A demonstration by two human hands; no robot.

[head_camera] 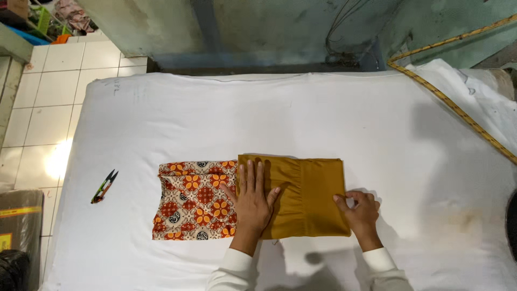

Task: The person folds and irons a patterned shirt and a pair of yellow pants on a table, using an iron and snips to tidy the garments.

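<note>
a folded garment lies near the middle of a table covered in white cloth (323,113). its mustard part (307,196) is folded into a neat rectangle, and a patterned part (194,199) in orange, red and cream sticks out from under it to the left. the left hand (252,199) lies flat on the left edge of the mustard fold, fingers spread and straight, pressing down rather than gripping, with the thumb side toward the pattern. the right hand (360,211) is at the lower right corner of the fold, fingers curled and pinched on the edge of the mustard cloth. both wrists show white sleeves (379,261).

well apart to the left on the white cover lies a small pair of thread snips (104,186). a yellow measuring tape (452,105) runs diagonally across the far right corner, over a second loose white sheet (484,102). the cover has a faint brownish stain (466,218) at the right.

behind the table is a worn greenish wall (258,27). to the left is a floor of white tiles (43,108) with a bright glare spot, and a dark box (19,221) at the lower left.
</note>
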